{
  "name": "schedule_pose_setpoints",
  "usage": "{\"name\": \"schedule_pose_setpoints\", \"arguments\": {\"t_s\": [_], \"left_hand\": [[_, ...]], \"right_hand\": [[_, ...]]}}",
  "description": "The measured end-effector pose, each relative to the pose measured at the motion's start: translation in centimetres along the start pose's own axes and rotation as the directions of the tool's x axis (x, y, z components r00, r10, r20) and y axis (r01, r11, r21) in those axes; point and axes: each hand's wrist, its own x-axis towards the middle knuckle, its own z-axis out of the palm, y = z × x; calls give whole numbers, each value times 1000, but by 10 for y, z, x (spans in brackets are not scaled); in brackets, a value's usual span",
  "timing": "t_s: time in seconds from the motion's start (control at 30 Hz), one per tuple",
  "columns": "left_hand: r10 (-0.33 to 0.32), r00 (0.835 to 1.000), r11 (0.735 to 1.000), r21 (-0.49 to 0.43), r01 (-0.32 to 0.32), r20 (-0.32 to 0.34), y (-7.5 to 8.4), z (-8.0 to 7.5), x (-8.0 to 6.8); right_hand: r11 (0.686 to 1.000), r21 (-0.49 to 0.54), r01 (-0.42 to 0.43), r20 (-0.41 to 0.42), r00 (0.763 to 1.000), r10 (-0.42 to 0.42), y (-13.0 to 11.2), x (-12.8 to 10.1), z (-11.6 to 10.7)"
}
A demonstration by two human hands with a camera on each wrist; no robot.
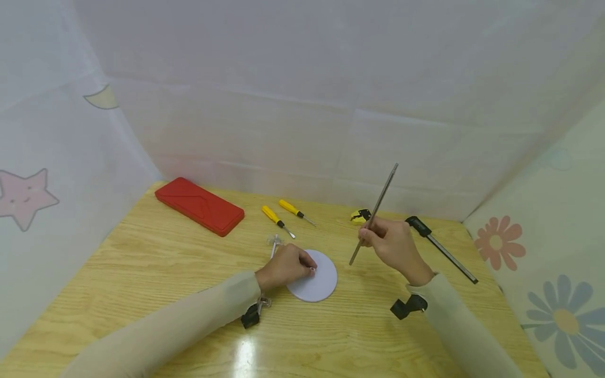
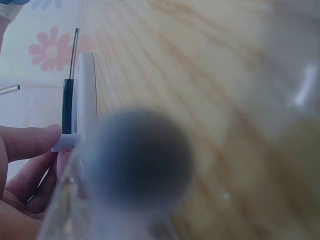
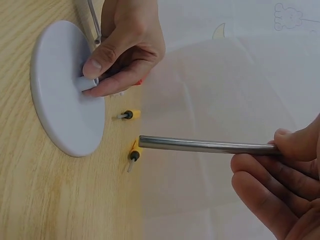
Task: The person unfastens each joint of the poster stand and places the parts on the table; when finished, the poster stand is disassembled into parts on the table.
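Note:
A round white base [image 1: 321,286] with a short white socket [image 3: 89,84] at its middle lies flat on the wooden table. My left hand [image 1: 285,266] pinches that socket between thumb and fingers, as the right wrist view [image 3: 131,42] shows. My right hand [image 1: 391,244] grips a thin metal tube [image 1: 385,190] between thumb and fingers. The tube is tilted in the air, to the right of the base. Its lower end [image 3: 150,142] stands apart from the socket. A blurred dark round shape [image 2: 140,160] covers part of the left wrist view.
Behind the base lie two yellow-handled screwdrivers [image 1: 271,214]. A red case [image 1: 200,205] is at the back left. Beyond my right hand sit a small yellow-and-black item [image 1: 361,216] and a metal bar [image 1: 454,260] with a black head. Hanging sheets enclose the table's back and sides.

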Motion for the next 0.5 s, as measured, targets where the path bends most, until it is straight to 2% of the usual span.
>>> {"name": "schedule_pose_setpoints", "arguments": {"t_s": [0.3,0.5], "left_hand": [[5,1000,1000,-5,-5,-3,0,0,0],[-5,1000,1000,-8,5,-4,-2,2,1]], "right_hand": [[986,75,-150,105,984,142,3,-6,1],[974,124,-187,160,973,167,12,-12,6]]}}
